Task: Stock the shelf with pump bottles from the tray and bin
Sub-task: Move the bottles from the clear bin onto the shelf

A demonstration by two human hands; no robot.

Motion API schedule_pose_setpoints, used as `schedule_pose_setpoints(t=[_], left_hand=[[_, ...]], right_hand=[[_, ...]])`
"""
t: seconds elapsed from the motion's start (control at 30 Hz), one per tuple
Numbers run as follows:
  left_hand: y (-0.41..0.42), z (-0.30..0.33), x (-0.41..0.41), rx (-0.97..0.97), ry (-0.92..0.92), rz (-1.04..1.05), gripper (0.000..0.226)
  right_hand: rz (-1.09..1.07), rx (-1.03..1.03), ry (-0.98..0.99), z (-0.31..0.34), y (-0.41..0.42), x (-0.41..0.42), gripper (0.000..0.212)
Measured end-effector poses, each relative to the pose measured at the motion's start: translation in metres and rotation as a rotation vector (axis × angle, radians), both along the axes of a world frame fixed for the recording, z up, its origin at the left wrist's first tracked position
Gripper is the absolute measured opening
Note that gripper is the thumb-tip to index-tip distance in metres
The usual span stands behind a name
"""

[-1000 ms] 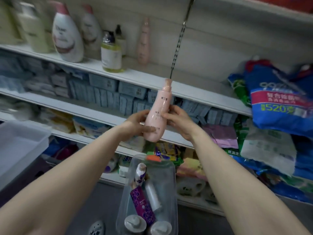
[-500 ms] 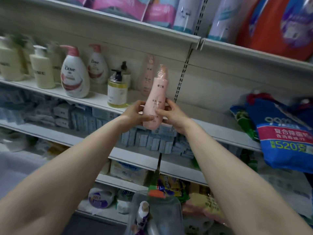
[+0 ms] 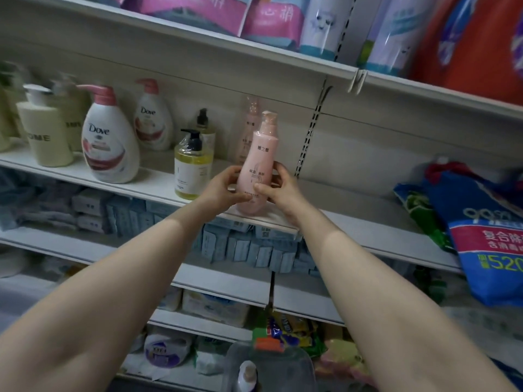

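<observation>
placing step: pink bottle (image 3: 256, 171) upright at the front edge of the shelf (image 3: 158, 183), base apparently just touching the board, gripped low on both sides by left hand (image 3: 223, 190) and right hand (image 3: 278, 190). next: settle flat, nudge back toward the matching bottle (image 3: 249, 131), release without tipping. more bottles below in the bin (image 3: 294, 363).

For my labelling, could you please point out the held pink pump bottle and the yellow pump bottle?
Pink plastic pump bottle (image 3: 256, 168), head view, label.
Yellow clear pump bottle (image 3: 192, 172), head view, body.
</observation>
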State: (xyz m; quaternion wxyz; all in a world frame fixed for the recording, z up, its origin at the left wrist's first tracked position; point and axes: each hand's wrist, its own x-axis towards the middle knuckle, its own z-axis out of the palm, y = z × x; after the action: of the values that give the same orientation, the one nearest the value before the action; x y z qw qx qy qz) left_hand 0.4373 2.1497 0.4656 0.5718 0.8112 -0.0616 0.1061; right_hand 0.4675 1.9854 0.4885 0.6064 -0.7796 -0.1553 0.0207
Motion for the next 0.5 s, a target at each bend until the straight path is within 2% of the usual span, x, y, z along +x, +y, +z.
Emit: schedule_pose_setpoints(t=[0.5], left_hand=[[0.016,-0.011,0.010,0.022,-0.015,0.044,0.066]], right_hand=[[-0.022,0.016,-0.014,-0.012,0.020,0.015,0.067]])
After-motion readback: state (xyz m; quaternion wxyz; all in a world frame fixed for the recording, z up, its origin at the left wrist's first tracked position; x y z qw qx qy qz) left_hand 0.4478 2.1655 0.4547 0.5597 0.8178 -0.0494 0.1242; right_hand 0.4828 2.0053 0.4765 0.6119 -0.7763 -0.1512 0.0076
